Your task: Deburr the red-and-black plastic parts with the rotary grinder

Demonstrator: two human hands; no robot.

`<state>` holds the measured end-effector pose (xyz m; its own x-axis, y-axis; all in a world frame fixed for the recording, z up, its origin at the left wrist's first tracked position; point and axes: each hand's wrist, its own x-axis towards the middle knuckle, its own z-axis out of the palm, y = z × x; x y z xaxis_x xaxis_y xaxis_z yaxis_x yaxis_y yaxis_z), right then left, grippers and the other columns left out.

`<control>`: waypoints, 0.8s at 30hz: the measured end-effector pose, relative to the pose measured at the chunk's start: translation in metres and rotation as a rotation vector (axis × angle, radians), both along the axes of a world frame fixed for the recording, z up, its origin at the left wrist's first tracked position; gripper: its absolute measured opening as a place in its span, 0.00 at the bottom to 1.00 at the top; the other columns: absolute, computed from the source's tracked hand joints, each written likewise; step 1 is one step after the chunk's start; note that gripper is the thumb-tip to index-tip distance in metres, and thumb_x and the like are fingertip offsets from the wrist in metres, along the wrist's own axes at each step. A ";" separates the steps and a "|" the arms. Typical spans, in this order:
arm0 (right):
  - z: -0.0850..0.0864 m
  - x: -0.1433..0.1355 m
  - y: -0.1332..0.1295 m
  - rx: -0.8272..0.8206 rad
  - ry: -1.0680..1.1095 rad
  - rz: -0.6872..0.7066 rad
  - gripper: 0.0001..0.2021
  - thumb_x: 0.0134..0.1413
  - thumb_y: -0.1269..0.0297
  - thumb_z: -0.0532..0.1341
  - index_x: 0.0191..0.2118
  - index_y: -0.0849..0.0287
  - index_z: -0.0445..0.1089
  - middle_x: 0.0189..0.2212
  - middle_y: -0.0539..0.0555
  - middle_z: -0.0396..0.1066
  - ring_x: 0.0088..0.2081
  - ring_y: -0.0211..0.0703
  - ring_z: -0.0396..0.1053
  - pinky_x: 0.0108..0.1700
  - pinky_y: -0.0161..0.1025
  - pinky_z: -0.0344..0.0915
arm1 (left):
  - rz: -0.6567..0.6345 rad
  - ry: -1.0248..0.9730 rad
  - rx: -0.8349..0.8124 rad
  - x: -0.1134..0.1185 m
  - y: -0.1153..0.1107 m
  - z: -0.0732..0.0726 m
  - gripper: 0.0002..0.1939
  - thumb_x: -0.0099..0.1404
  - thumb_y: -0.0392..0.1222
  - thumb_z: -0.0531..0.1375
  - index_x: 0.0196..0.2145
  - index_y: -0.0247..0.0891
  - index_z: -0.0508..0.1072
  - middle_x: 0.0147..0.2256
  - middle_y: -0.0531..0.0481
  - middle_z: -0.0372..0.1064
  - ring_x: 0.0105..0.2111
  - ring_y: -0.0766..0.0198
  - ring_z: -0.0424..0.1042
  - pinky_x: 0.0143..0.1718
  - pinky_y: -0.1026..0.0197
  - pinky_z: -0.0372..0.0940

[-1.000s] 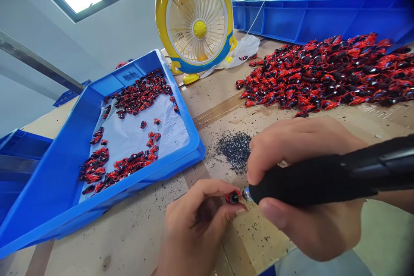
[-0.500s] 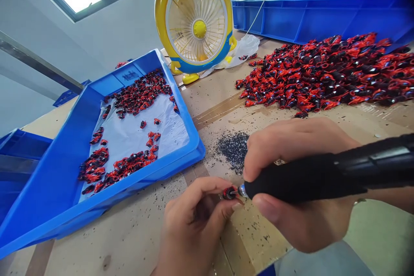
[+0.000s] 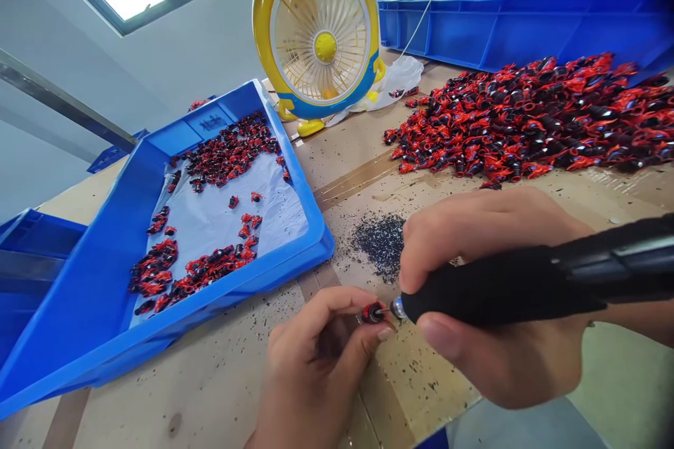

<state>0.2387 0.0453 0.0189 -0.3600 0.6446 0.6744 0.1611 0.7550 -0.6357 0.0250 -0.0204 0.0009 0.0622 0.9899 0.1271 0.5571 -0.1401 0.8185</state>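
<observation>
Between the thumb and fingers of my left hand is a small red and black plastic part, its round open end turned to the right. My right hand is wrapped round a black electric screwdriver lying nearly level. Its thin metal bit points left and reaches the mouth of the part; how deep the tip sits I cannot tell. A patch of black and white shavings lies on the table just beyond my hands.
A blue tray with similar parts on a white sheet stands at left. A heap of red and black parts lies at right, before another blue bin. A yellow fan stands at the back.
The screwdriver and my right hand have shifted slightly to the right, so more of the thin bit shows. My left hand and the part have barely moved.
</observation>
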 end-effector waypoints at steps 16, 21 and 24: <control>-0.002 0.004 0.004 0.035 -0.058 -0.020 0.03 0.51 0.64 0.66 0.33 0.56 0.73 0.23 0.41 0.71 0.22 0.28 0.65 0.24 0.30 0.60 | 0.041 -0.017 -0.029 0.001 -0.001 0.000 0.03 0.65 0.39 0.70 0.38 0.44 0.86 0.22 0.59 0.76 0.19 0.71 0.65 0.21 0.72 0.62; -0.002 0.004 0.005 0.029 -0.064 -0.011 0.03 0.52 0.64 0.65 0.31 0.56 0.71 0.22 0.42 0.70 0.21 0.30 0.64 0.23 0.31 0.60 | 0.085 -0.048 -0.029 0.004 -0.002 0.000 0.04 0.64 0.39 0.71 0.37 0.45 0.86 0.21 0.59 0.74 0.19 0.70 0.64 0.22 0.71 0.63; -0.002 0.004 0.005 0.033 -0.054 -0.003 0.03 0.52 0.65 0.66 0.33 0.56 0.72 0.23 0.41 0.71 0.22 0.29 0.65 0.24 0.30 0.60 | 0.083 -0.063 -0.024 0.004 -0.002 -0.001 0.03 0.64 0.39 0.71 0.37 0.45 0.86 0.22 0.59 0.75 0.20 0.70 0.66 0.23 0.71 0.64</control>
<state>0.2431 0.0506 0.0167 -0.3950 0.6233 0.6749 0.1969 0.7750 -0.6005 0.0292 -0.0227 0.0003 -0.0272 0.9942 0.1039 0.5129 -0.0754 0.8551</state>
